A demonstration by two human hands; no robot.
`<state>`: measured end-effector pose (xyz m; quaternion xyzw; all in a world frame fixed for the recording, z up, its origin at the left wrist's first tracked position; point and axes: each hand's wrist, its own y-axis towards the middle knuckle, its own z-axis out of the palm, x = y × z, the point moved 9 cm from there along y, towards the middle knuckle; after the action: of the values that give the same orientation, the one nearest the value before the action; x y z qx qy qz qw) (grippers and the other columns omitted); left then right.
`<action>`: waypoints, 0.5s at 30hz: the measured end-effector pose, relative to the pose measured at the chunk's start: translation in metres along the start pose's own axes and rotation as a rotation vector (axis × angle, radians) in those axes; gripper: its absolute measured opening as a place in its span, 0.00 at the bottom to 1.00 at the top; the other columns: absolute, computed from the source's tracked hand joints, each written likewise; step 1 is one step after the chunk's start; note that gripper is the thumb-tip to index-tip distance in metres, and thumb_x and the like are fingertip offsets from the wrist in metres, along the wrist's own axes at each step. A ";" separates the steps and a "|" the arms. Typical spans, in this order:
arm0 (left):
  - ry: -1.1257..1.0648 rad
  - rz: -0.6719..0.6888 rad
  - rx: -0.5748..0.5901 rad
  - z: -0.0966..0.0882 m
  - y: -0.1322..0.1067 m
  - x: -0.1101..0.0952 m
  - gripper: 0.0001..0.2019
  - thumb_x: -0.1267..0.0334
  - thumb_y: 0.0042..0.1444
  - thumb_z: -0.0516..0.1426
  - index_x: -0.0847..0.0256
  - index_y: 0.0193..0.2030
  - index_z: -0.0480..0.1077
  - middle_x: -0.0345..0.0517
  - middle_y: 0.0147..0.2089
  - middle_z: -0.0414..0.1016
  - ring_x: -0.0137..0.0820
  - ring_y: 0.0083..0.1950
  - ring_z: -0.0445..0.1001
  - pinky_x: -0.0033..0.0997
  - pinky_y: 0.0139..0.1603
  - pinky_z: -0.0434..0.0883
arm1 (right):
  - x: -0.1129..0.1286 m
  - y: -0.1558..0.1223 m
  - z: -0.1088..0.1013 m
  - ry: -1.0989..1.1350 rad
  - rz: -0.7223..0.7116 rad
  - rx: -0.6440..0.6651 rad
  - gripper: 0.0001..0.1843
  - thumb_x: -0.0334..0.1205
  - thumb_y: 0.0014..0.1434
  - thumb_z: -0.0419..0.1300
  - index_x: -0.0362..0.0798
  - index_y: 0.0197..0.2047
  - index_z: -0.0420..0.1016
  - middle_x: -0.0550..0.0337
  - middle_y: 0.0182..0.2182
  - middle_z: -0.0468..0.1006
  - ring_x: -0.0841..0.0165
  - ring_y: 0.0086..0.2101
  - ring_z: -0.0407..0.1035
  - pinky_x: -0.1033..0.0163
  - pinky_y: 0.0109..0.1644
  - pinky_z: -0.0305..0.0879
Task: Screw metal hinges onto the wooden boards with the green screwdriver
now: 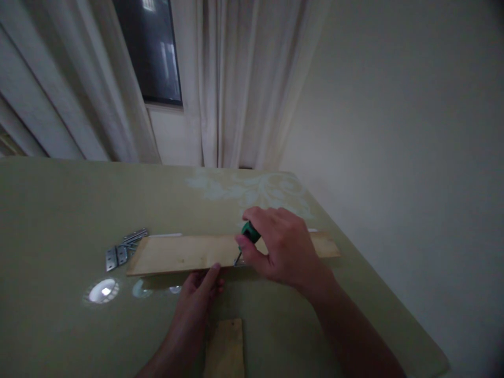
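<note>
A long pale wooden board (173, 253) lies crosswise on the table. My right hand (281, 247) is closed around the green handle of a screwdriver (250, 232), whose shaft slants down to a small metal hinge (238, 262) at the board's near edge. Part of that hinge is hidden behind my right hand. My left hand (200, 291) grips the board's near edge just left of the hinge, thumb on top and fingers underneath.
Loose metal hinges (116, 257) and several screws (132, 239) lie by the board's left end. A second, narrower wooden board (224, 349) points toward me at the front. The green table (59, 210) borders a wall (413, 157) on the right; curtains (252, 79) hang behind.
</note>
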<state>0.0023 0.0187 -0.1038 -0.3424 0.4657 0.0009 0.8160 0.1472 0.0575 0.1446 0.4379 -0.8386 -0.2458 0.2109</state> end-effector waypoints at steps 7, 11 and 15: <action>0.034 -0.006 -0.014 0.001 -0.005 -0.004 0.04 0.69 0.70 0.66 0.68 0.43 0.80 0.47 0.36 0.82 0.27 0.33 0.77 0.24 0.36 0.75 | -0.005 0.001 -0.002 0.111 0.024 0.049 0.15 0.42 0.82 0.49 0.49 0.56 0.76 0.51 0.49 0.87 0.60 0.48 0.79 0.55 0.55 0.71; 0.031 0.022 -0.013 0.001 -0.001 -0.004 0.04 0.68 0.66 0.69 0.66 0.42 0.80 0.48 0.37 0.83 0.28 0.33 0.78 0.24 0.36 0.75 | -0.010 0.000 -0.004 -0.013 0.096 0.014 0.16 0.50 0.81 0.54 0.49 0.49 0.78 0.54 0.38 0.86 0.60 0.39 0.79 0.55 0.48 0.71; 0.020 0.019 -0.015 -0.001 0.002 0.000 0.03 0.69 0.68 0.68 0.66 0.42 0.80 0.47 0.36 0.82 0.28 0.33 0.78 0.23 0.35 0.76 | -0.005 -0.001 -0.002 0.034 0.069 0.022 0.16 0.49 0.82 0.54 0.49 0.50 0.78 0.55 0.40 0.88 0.62 0.41 0.79 0.57 0.49 0.70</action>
<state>0.0006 0.0196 -0.1051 -0.3441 0.4769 0.0087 0.8088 0.1513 0.0611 0.1451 0.4152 -0.8521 -0.2217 0.2287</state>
